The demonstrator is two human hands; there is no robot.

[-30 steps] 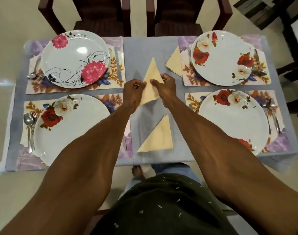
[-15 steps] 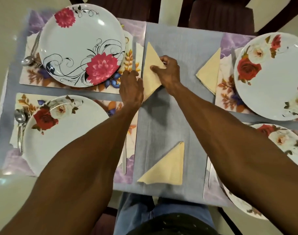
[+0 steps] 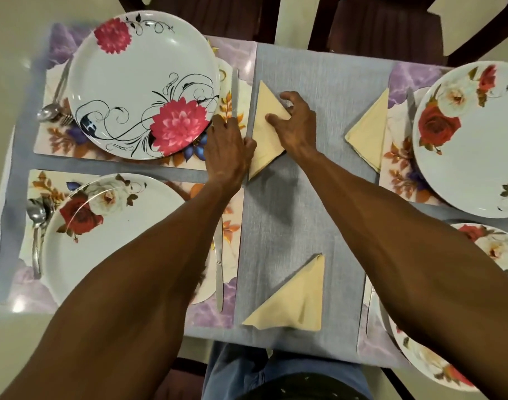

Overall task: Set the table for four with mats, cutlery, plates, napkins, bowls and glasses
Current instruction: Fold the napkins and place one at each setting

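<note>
Both hands have carried the folded napkin (image 3: pixel 268 128) leftwards from the middle of the table to the right edge of the far left mat (image 3: pixel 241 53), where it now lies flat beside the knife (image 3: pixel 234 93). Right hand (image 3: pixel 296 125) rests on the napkin with thumb and fingers loosely spread, fingertips pressing its right corner. Left hand (image 3: pixel 228 148) lies at the napkin's left edge, fingers curled down and touching it; whether it pinches the cloth cannot be told. Just left of that hand sits the pink-flowered plate (image 3: pixel 137 82), with a spoon (image 3: pixel 49 109) at its far side. A second napkin (image 3: pixel 293 301) lies near the front edge of the grey tablecloth (image 3: pixel 319 67), and a third (image 3: pixel 369 134) touches the far right mat (image 3: pixel 397 82). Rose-patterned plates stand at near left (image 3: pixel 102 243), far right (image 3: pixel 472 140) and near right (image 3: pixel 495 255). Dark wooden chairs (image 3: pixel 377 27) stand behind the table on a pale floor (image 3: pixel 13 39)
</note>
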